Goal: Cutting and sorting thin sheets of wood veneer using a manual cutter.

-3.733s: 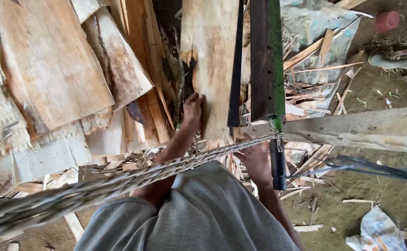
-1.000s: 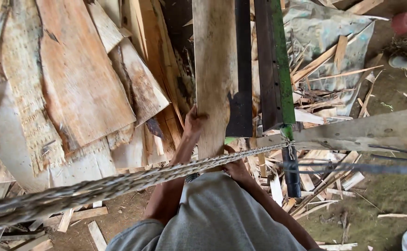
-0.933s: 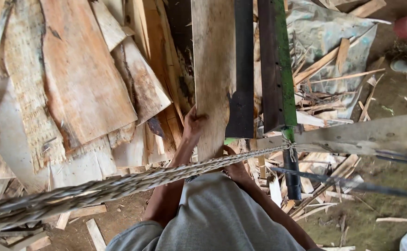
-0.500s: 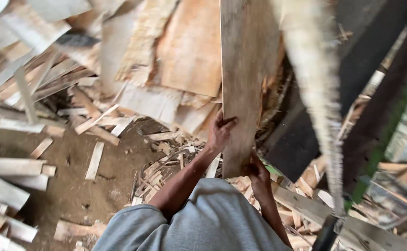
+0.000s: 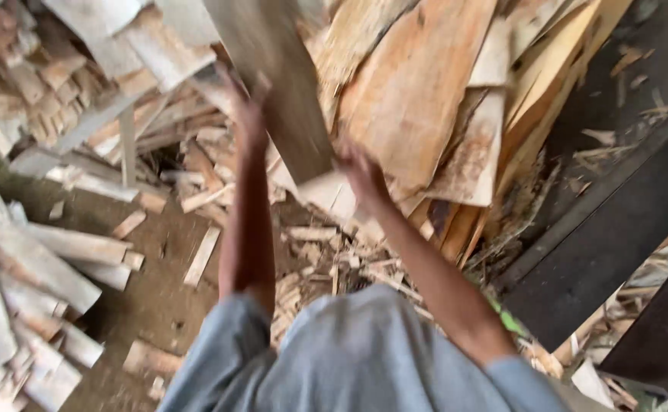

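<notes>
A long wooden plank is held up in front of me, tilted and blurred by motion. My left hand grips its left edge, arm stretched out. My right hand holds the plank's lower right corner. Behind the plank leans a stack of thin orange-brown wood slabs. My grey sleeves fill the bottom of the view.
Loose offcuts and splinters litter the dirt floor. Pale planks lie at the left and more are piled at the upper left. Dark beams run diagonally at the right.
The view has swung left, away from the dark frame and the rope. Both hands have carried the plank leftward and tilted it; the rope is out of view.
</notes>
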